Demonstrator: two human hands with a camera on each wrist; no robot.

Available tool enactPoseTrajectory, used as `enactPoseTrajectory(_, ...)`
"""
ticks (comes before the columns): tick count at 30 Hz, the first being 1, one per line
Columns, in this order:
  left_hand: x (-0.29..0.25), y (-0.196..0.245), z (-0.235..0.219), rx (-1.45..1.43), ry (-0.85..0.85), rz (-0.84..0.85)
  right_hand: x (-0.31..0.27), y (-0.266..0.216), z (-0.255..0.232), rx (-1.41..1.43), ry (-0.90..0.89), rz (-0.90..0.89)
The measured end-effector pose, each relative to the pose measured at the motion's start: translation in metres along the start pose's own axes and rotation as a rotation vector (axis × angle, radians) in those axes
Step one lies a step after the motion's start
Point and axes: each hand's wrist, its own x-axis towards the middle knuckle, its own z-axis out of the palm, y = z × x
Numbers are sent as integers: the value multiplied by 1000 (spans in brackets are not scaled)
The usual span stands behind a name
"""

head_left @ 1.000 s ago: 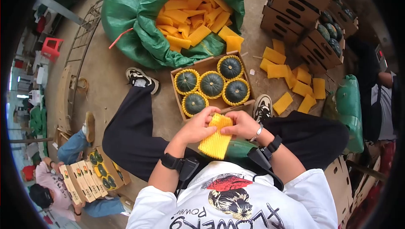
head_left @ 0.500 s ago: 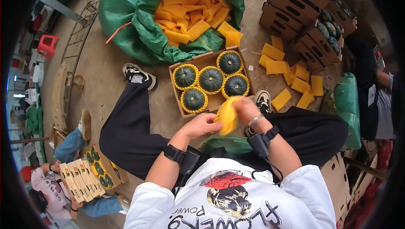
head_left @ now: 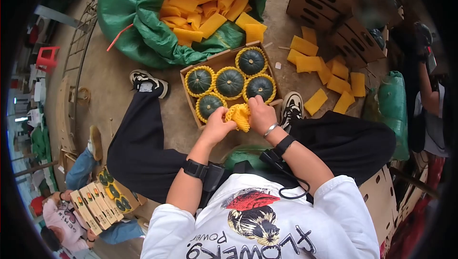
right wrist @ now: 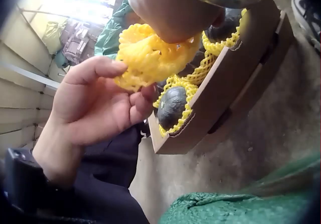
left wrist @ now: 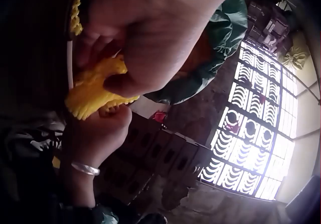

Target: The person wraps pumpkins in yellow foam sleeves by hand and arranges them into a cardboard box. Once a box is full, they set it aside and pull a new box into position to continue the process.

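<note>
A yellow foam net sleeve (head_left: 240, 116), bunched and partly rolled, spans the space between both hands at the near edge of a cardboard box (head_left: 191, 108). My left hand (head_left: 218, 126) pinches one side of it between thumb and fingers, as the right wrist view also shows. On the other side, my right hand (head_left: 262, 116) grips the net (right wrist: 150, 58), its fingertips partly hidden by the net in the left wrist view. Several dark green pumpkins (head_left: 229, 83), each in a yellow foam net, sit inside the box just beyond the hands.
A green sack (head_left: 129, 25) full of flat foam nets (head_left: 210, 6) stands behind the box. More nets (head_left: 307, 63) lie scattered on the floor at right. Stacked cartons (head_left: 324, 6) rise at the back right. Another person (head_left: 62, 216) handles cartons at lower left.
The foam net went from flat between the hands to opened and bunched. Both hands moved forward, from over the lap to the near edge of the box.
</note>
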Motion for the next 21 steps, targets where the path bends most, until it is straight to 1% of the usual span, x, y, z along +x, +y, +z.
enactPoseTrajectory(2,2,4,-5,137,29,138,3,1,3,-1,-10,84)
enactPoseTrajectory(3,6,3,-6,253,54,252,7,2,1,16,-28,131)
enactPoseTrajectory(4,6,1,-7,254,51,253,9,5,1,16,-26,134)
enactPoseTrajectory(6,5,1,-12,493,461,327,12,10,-1,124,-29,243)
enactPoseTrajectory(7,4,4,-16,486,494,385,11,10,-3,122,-28,247)
enactPoseTrajectory(8,5,5,-13,485,492,389,13,9,-6,123,-49,264)
enactPoseTrajectory(10,5,6,-5,644,491,445,15,9,-8,118,-64,278)
enactPoseTrajectory(11,7,2,-4,642,487,454,15,9,-4,185,-31,242)
enactPoseTrajectory(12,9,-8,-3,447,357,391,14,10,-1,248,4,209)
enactPoseTrajectory(13,10,-16,0,253,222,324,15,8,0,327,10,227)
enactPoseTrajectory(14,11,-24,2,59,81,254,13,16,11,310,6,158)
enactPoseTrajectory(15,6,-8,-3,-20,-47,8,14,8,-4,718,-183,346)
enactPoseTrajectory(16,11,-7,-8,-82,-102,-47,17,-1,-18,1127,-370,527)
enactPoseTrajectory(17,12,-7,-11,-135,-56,-79,19,7,-11,1214,-408,513)
enactPoseTrajectory(18,15,-8,-18,-202,-38,-70,21,16,-4,1299,-441,499)
enactPoseTrajectory(19,17,-13,-26,-288,-98,-8,24,17,-7,1492,-469,582)
enactPoseTrajectory(20,11,2,-24,-429,-134,3,29,22,-14,1675,-460,663)
enactPoseTrajectory(21,10,8,-23,-533,-169,-9,30,23,-15,1581,-423,627)
